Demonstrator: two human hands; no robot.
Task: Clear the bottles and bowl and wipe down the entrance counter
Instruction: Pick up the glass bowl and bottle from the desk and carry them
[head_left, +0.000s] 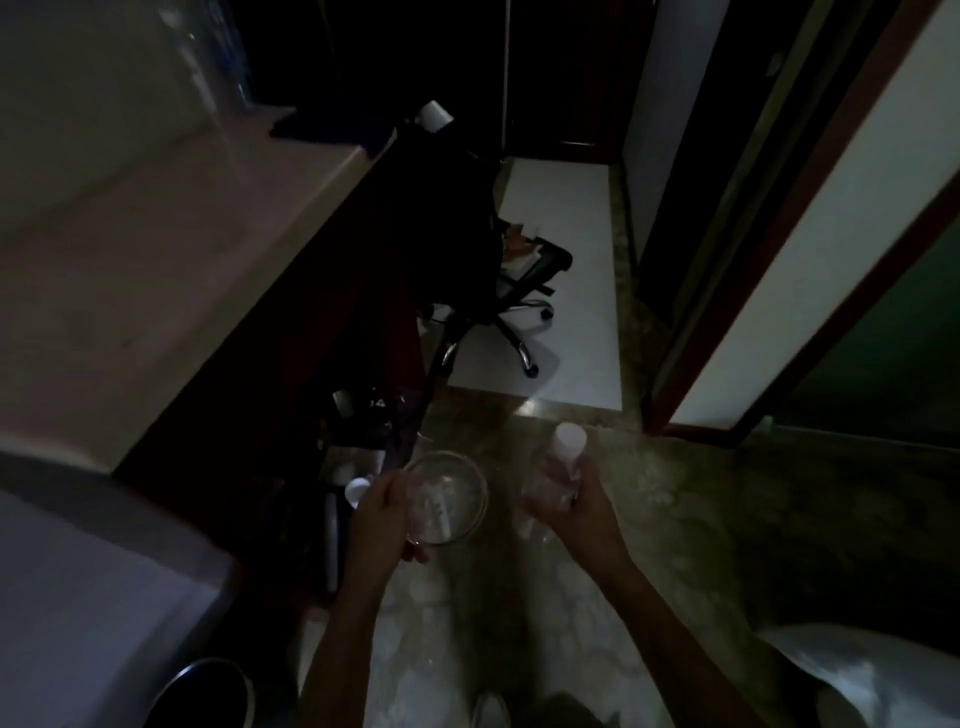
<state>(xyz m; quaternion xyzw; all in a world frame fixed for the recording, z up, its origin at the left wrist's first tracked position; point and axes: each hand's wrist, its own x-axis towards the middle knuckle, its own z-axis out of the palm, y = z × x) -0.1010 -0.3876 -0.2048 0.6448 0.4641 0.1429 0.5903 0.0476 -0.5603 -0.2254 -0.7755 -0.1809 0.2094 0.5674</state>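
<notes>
Presently, head view only; the scene is dim and partly blurred.

Hands: two, both held out low over the floor (701, 519), near each other but apart.

Left hand (382, 519): fingers curled round the near-left rim of the bowl (447, 499), gripping it.

Right hand (582, 499): fingers wrapped round the body of the bottle (563, 457), clamped on it; cap end points away from the person.

Bowls: one, clear glass, round, carried just left of the bottle, not touching it as far as can be told.

Bowl contents: pale whitish patches show through it; whether they lie inside or are reflections cannot be told.

Bottles: one in hand, clear with a white cap; contents not readable. A large water bottle (218, 57) stands at the far left end of the counter (156, 249).

Counter: pale top with a dark wooden front, running along the left, well apart from both hands.

Floor: mottled stone underfoot, white tile beyond.

Chair: one office chair (514, 291) on castors, standing on the white tile.

Bin: one dark round bin (202, 696), bottom left.

Room: narrow entrance passage; dark-framed doorway (779, 270) on the right.
</notes>
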